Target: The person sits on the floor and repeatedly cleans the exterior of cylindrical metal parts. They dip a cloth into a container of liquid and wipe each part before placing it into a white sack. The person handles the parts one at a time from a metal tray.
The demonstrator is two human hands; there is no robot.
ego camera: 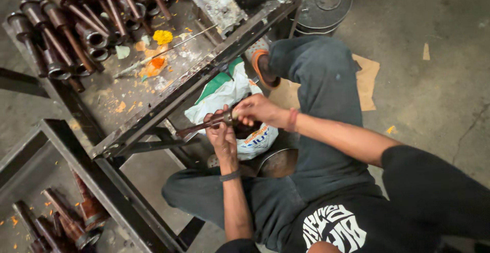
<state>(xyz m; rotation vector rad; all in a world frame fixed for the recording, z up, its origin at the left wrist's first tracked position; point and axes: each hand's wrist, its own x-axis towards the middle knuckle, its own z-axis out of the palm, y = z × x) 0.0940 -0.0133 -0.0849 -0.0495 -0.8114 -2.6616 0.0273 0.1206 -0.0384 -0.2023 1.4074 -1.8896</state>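
At the centre of the frame we hold a rusty metal rod in both hands. Our left hand is clenched around its middle; our right hand grasps the thicker end. The rod's long axis slants from lower left up to the right, its free end pointing toward the steel surface. Just below lies a white and green sack, its contents hidden. Similar rods are piled in the upper left of the frame.

Lighting, as I see it: dim, even overhead light, soft shadows beneath the worktop, slight blur and edge distortion.
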